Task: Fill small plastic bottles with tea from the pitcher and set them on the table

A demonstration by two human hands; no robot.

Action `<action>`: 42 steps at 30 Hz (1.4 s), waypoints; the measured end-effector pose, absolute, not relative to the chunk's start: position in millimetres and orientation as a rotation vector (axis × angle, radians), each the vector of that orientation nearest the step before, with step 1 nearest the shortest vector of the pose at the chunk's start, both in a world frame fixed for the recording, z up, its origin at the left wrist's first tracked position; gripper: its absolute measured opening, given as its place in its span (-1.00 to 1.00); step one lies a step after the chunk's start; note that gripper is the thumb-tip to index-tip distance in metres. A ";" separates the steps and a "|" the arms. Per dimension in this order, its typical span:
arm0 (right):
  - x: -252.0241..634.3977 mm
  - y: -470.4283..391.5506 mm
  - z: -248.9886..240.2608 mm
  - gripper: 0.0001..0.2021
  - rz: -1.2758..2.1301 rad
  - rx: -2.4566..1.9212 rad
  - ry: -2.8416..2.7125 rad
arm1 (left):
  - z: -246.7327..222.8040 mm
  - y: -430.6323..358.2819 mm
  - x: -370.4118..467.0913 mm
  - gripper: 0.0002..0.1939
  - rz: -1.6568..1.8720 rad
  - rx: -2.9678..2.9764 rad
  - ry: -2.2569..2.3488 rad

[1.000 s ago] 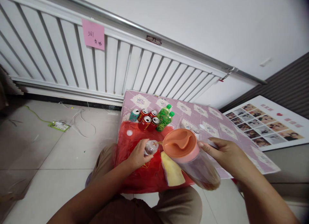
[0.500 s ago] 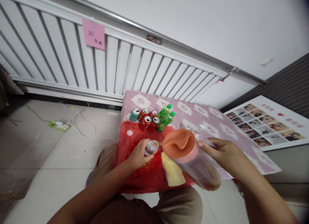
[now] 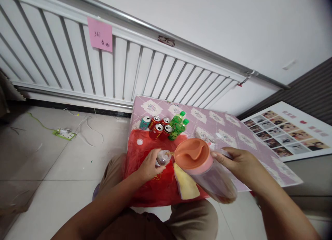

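My left hand is closed round a small clear bottle whose open mouth faces right. Brown liquid shows between that mouth and the spout of a clear pitcher, which has an orange lid. The pitcher lies tilted, its lid end toward the bottle, and some brown liquid is in its far lower end. My right hand grips the pitcher's handle. Below the lid a yellow cloth rests on the red cover. A white cap lies on the cover at the left.
Several drink cans and two green bottles stand toward the back of the patterned tablecloth. A white radiator runs behind the table. A photo board is at the right, a power strip on the floor at the left.
Both hands keep nearly the same pose, with the bottle and the tilted pitcher still held close together. The view has shifted very slightly.
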State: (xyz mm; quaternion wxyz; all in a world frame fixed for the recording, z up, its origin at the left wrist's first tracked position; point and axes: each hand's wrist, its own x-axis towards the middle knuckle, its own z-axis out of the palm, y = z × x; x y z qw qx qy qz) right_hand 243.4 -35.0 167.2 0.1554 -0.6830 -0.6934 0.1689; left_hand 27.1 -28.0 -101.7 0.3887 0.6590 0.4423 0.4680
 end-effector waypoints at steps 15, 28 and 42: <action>245.9 -33.9 156.7 -0.43 0.558 -1.974 -1.920 | -108.2 -27.0 27.3 -0.21 1.197 1.686 1.115; 265.0 -41.9 117.5 -0.46 0.673 -1.887 -1.796 | -108.1 -26.2 28.1 -0.24 1.195 1.736 1.128; 289.0 -39.9 97.9 -0.54 0.541 -1.709 -1.176 | -102.5 -28.9 27.3 -0.28 1.176 1.697 1.119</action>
